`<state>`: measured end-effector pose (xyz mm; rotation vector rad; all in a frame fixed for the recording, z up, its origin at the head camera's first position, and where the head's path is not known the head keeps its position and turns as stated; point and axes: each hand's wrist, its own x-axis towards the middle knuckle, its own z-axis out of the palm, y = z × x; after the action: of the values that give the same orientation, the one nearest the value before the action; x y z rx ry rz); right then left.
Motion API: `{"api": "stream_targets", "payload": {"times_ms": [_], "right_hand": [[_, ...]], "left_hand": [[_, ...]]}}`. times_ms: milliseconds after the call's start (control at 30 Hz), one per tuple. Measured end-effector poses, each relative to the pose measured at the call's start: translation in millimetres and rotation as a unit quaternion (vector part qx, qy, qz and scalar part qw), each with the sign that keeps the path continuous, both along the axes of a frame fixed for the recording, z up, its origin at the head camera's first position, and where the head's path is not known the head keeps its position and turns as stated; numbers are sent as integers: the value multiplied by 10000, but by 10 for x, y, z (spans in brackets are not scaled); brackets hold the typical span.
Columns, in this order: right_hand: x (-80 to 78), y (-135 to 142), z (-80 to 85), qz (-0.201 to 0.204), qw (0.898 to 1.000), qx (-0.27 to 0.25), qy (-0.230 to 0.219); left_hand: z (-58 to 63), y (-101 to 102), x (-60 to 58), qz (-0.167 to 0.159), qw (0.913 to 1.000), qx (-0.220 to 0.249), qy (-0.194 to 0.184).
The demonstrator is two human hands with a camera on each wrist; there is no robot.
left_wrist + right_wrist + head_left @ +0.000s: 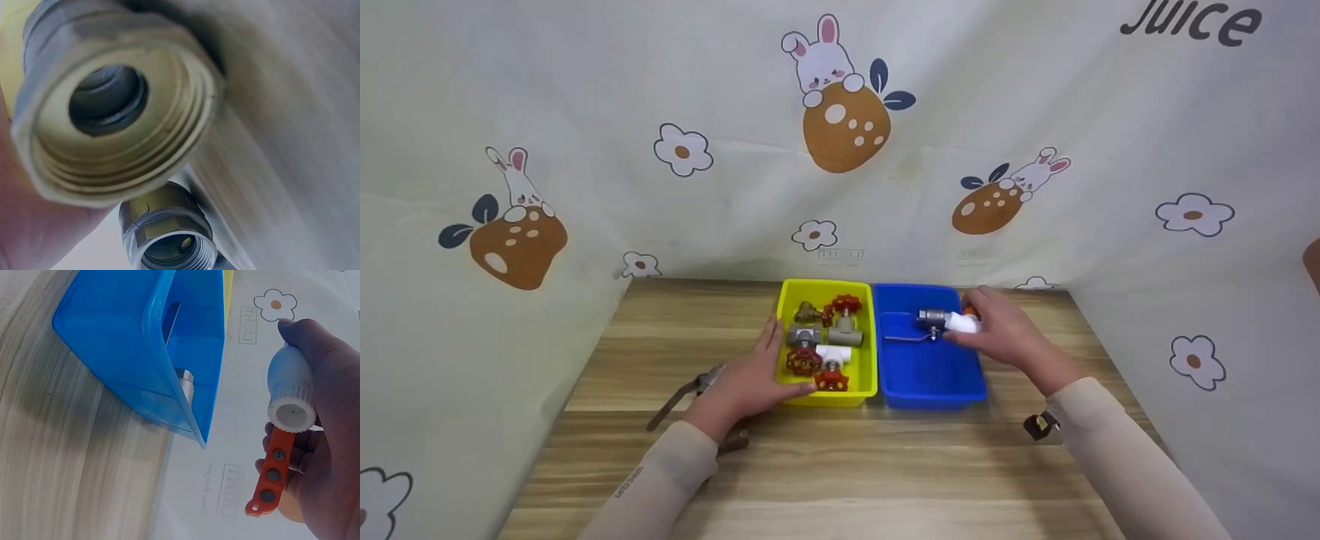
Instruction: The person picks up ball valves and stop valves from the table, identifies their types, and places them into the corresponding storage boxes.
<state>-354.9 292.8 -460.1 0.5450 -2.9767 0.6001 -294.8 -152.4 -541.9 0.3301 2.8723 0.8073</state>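
My right hand (997,326) grips a white plastic ball valve (288,374) with an orange lever handle (270,475), above the right side of the blue bin (934,375). Inside that bin lies a metal ball valve (932,319) with a long lever. Against the left wall of the yellow bin (855,396) rest the extended fingers of my left hand (750,381), its thumb at the front rim. Several valves fill the yellow bin, including a white valve with a red handwheel (832,381) and a grey one (846,332).
On the table (885,480), metal valves lie beside and under my left forearm; their threaded end (118,107) looms large in the left wrist view. A small black fitting (1040,426) sits near the right sleeve. Patterned cloth walls (720,202) surround the tabletop.
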Motion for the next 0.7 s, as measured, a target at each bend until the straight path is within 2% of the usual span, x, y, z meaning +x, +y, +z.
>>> {"api": "stream_targets", "payload": {"times_ms": [400,700], "right_hand": [[-62,-55,44,173,9996,65,227],[-106,-138,58,198,9997,161,67]], "left_hand": [[-27,-1,-21,-15,10000,40,28],[-41,-6,-29,9,10000,7,-21]]}}
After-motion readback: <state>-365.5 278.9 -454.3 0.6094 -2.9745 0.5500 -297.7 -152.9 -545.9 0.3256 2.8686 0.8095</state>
